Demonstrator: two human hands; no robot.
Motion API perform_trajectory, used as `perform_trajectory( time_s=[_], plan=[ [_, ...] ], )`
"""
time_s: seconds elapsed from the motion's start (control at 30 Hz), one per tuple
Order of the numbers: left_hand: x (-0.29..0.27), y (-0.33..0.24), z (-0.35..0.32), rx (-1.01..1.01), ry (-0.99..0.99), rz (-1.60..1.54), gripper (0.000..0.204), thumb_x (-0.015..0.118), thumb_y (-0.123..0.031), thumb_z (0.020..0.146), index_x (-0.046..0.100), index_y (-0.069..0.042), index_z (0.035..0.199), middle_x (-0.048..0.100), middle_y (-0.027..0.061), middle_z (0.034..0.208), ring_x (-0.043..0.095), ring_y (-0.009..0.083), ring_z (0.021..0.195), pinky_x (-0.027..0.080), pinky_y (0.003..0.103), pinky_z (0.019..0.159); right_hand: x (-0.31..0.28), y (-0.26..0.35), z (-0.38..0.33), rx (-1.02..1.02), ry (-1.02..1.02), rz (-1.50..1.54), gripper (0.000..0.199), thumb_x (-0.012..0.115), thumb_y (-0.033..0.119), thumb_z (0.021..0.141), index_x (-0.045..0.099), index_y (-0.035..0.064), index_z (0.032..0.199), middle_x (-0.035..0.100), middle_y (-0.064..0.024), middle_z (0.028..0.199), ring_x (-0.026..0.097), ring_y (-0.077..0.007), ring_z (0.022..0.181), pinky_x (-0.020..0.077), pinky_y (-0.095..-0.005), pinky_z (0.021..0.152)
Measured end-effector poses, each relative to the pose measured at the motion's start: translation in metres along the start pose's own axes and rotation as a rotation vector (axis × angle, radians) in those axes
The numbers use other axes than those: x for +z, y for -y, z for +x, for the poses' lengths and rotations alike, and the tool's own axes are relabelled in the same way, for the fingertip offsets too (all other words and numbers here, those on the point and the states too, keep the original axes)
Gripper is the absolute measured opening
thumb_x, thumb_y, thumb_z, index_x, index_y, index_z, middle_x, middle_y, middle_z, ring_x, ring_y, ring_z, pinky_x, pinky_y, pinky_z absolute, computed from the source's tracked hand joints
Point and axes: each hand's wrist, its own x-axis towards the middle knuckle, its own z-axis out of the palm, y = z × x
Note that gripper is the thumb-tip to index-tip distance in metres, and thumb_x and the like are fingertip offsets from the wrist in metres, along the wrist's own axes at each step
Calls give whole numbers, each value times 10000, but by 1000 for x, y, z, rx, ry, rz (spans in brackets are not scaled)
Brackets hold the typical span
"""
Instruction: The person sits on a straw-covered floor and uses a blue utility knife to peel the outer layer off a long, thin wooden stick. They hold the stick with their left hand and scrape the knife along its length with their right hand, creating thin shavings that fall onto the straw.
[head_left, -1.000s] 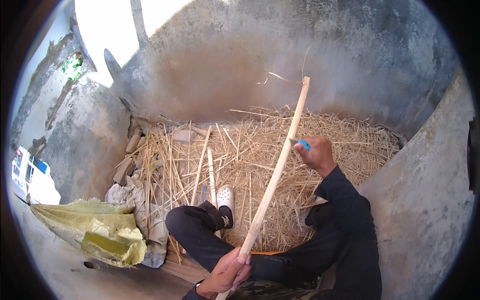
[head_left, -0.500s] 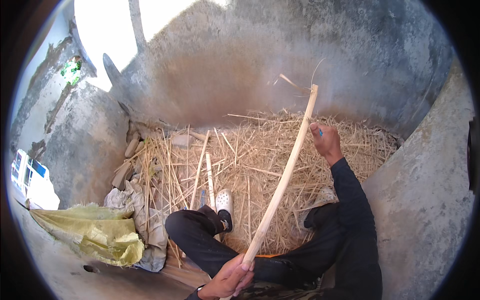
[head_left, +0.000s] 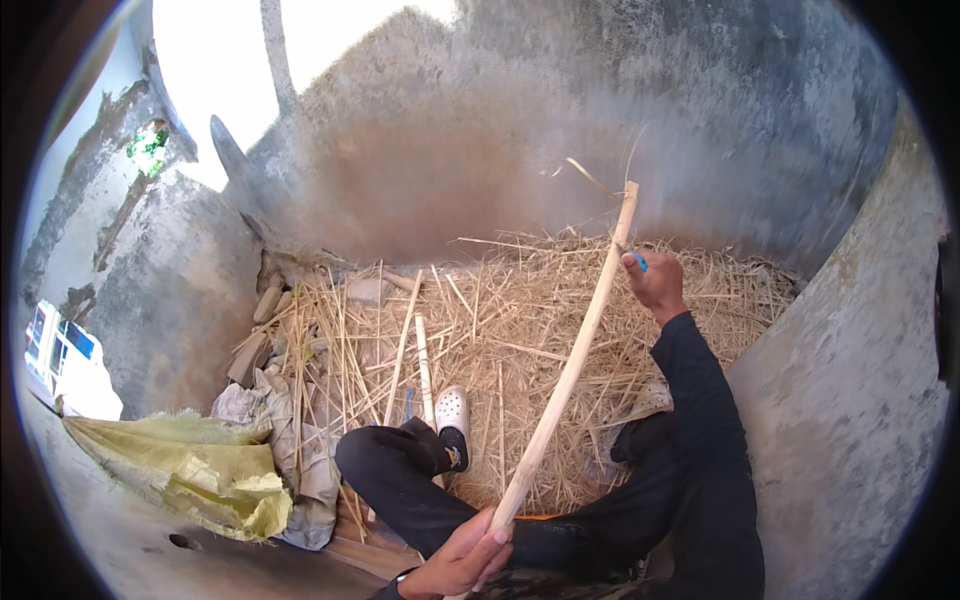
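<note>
A long, pale wooden stick (head_left: 570, 385) slants up from my lap towards the far wall. My left hand (head_left: 465, 558) is wrapped round its lower end. Near the upper end, my right hand (head_left: 656, 284) is closed on a small blue-handled knife (head_left: 642, 262), mostly hidden by the fingers, its tip at the stick's right side. Thin curled shavings (head_left: 588, 177) hang from the stick's top.
Wood shavings (head_left: 560, 290) heap across the floor, with loose strips (head_left: 403, 345) at the left. A yellow woven sack (head_left: 190, 465) and a grey cloth (head_left: 318, 490) lie at the left. Concrete walls (head_left: 480, 130) curve around; my clog (head_left: 452, 408) rests on the shavings.
The stick's upper end sits slightly lower in view, and the shaving at its top hangs at a different angle. Both hands keep their hold, with only slight shifts.
</note>
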Motion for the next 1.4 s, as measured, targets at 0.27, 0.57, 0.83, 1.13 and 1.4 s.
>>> perform_trajectory(
  time_s=[0.27,0.57,0.83,1.13,1.4],
  plan=[
    [3,13,-8,58,50,-8,222,430,-310,1020,444,-94,1067,390,-47,598,357,45,425,285,193,361,0,-71,19,257,-23,-164,759,402,731,862,612,46,612,545,-158,521,585,-390,565,430,-476,532],
    [-10,4,14,20,-92,128,267,386,-287,1039,469,-37,1080,404,-30,551,351,41,397,289,193,379,-39,-113,14,757,-61,119,806,372,726,896,341,25,498,320,-27,489,298,-162,492,261,-396,497],
    [-13,-23,32,28,-216,191,264,389,-275,1038,483,-38,1107,408,-32,556,349,40,402,296,191,383,-31,127,-60,-308,468,223,667,547,714,805,573,105,536,458,-45,424,504,-204,372,377,-346,384],
    [-12,-22,30,60,-221,190,231,389,-270,1035,467,-52,1038,410,-25,564,347,46,397,304,190,377,-12,122,-60,-269,324,202,701,524,748,793,488,117,489,456,-47,426,490,-225,355,365,-357,363],
    [-13,-14,26,71,-172,147,242,383,-280,1036,455,-51,1010,413,-19,572,349,51,395,312,194,376,-4,93,-46,-297,253,27,718,484,771,799,453,129,478,421,-43,413,472,-225,355,350,-361,363]
  ],
)
